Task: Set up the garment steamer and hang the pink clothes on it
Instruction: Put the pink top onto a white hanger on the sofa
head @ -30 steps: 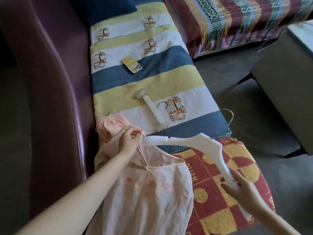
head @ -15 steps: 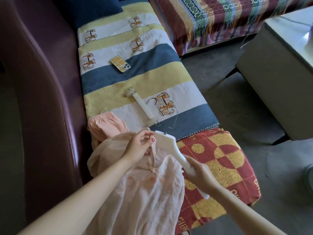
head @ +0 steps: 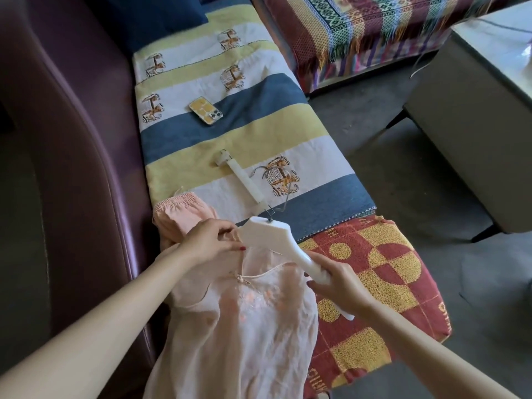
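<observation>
Hands first: our left hand (head: 211,243) pinches the neckline of the pink top (head: 241,326), while our right hand (head: 335,286) is wrapped around one arm of the white hanger (head: 276,240), whose other arm is entering the neck opening. Garment lies across the sofa seat (head: 331,208), pink shorts (head: 180,208) just behind it, a clip hanger (head: 244,180) and phone (head: 205,110) farther up. We judge it best to hold the neckline wide and feed each hanger arm in gently, as the thin fabric may snag.
</observation>
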